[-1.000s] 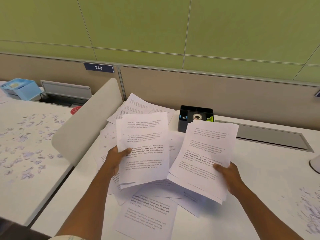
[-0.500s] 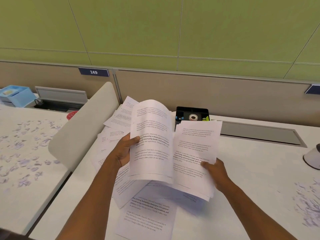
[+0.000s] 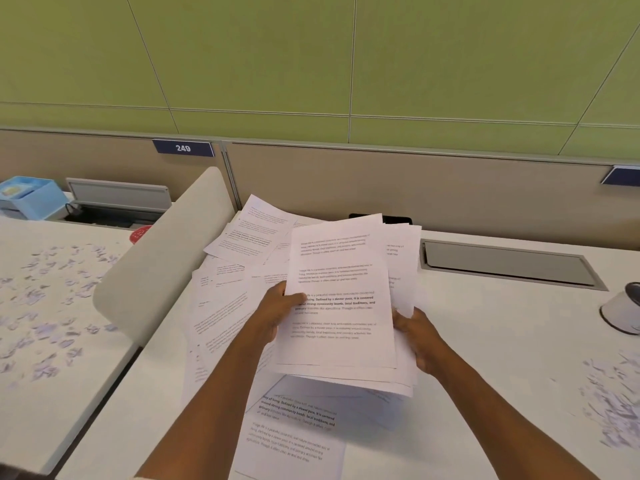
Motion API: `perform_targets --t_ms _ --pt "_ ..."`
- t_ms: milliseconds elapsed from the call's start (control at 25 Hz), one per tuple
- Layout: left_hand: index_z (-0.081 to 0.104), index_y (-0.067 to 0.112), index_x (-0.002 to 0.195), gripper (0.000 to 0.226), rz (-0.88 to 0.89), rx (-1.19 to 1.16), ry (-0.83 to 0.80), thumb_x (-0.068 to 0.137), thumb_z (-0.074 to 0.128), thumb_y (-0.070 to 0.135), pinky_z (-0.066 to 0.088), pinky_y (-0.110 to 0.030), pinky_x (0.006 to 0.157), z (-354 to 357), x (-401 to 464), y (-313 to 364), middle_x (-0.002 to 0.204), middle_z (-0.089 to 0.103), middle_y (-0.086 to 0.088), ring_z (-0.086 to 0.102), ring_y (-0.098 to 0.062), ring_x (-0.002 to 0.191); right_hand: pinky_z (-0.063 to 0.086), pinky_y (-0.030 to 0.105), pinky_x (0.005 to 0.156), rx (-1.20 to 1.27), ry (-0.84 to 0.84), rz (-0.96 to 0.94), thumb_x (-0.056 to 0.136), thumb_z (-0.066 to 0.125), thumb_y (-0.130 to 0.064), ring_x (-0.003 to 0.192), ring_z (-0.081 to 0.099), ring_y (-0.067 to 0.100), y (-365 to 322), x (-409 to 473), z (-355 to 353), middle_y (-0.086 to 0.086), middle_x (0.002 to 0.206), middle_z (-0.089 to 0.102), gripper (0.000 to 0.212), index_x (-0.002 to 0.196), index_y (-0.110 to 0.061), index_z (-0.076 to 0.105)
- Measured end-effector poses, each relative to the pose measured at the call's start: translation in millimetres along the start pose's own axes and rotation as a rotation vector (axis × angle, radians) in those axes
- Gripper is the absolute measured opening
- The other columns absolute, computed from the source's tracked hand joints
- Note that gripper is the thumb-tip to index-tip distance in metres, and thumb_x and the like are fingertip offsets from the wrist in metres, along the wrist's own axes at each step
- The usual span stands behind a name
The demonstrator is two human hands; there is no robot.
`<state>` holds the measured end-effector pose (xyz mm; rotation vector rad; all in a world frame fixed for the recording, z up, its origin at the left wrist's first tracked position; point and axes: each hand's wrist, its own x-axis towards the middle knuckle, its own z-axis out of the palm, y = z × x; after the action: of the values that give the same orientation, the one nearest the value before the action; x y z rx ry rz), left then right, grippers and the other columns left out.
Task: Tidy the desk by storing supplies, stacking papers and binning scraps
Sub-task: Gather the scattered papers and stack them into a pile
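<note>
- Stack of white printed paper sheets [image 3: 341,299] held above the white tabletop [image 3: 485,341], roughly squared, text facing up; edges uneven along right and bottom
- Left hand [image 3: 277,310] gripping the stack's left edge, thumb on top over the text, fingers hidden beneath; grip clamped on the stack
- Right hand [image 3: 417,336] holding the stack's lower right edge, fingers curled behind the sheets; grip clamped likewise
- Loose printed sheets [image 3: 235,271] spread flat beneath and to the left, overlapping at angles; another sheet [image 3: 294,441] lying nearer, partly shadowed
- Torn paper scraps [image 3: 613,407] scattered at far right; more scraps [image 3: 48,306] across the neighbouring desk beyond the curved white divider [image 3: 156,271]
- Black organiser tray [image 3: 396,220] mostly hidden behind the stack; white cylindrical container [image 3: 621,313] near the right edge
</note>
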<state>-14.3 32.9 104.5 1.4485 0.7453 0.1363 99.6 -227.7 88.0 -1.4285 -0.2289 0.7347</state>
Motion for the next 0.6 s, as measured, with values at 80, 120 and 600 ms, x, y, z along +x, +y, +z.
perform_targets --t_ms 80,120,600 --pt "0.065 0.013 0.119 0.027 -0.067 -0.104 -0.121 0.093 0.066 0.007 0.059 -0.03 0.072 6 -2 -4 0.116 0.074 -0.007 0.074 -0.023 0.096 0.06 0.03 0.068 -0.018 0.028 0.036 0.091 0.059 -0.047 0.093 0.074 0.023 -1 -2 0 0.006 0.105 0.076 0.039 0.114 -0.018 0.07" --pt "0.065 0.012 0.121 0.029 -0.084 -0.138 -0.175 0.092 0.066 0.006 0.061 -0.034 0.077 10 -4 -6 0.116 0.074 -0.008 0.074 -0.025 0.1 0.06 0.03 0.066 -0.022 0.038 0.064 0.093 0.053 -0.053 0.092 0.075 0.023 -2 -3 0 0.007 0.104 0.076 0.042 0.111 -0.02 0.072" --pt "0.062 0.01 0.126 0.047 0.114 -0.176 -0.238 0.081 0.075 0.003 0.057 -0.053 0.091 95 -14 -5 0.118 0.073 -0.012 0.07 -0.036 0.106 0.06 0.033 0.075 -0.124 0.12 -0.144 0.084 0.076 -0.017 0.097 0.073 0.025 -4 -22 -76 0.007 0.11 0.075 0.025 0.108 -0.016 0.07"
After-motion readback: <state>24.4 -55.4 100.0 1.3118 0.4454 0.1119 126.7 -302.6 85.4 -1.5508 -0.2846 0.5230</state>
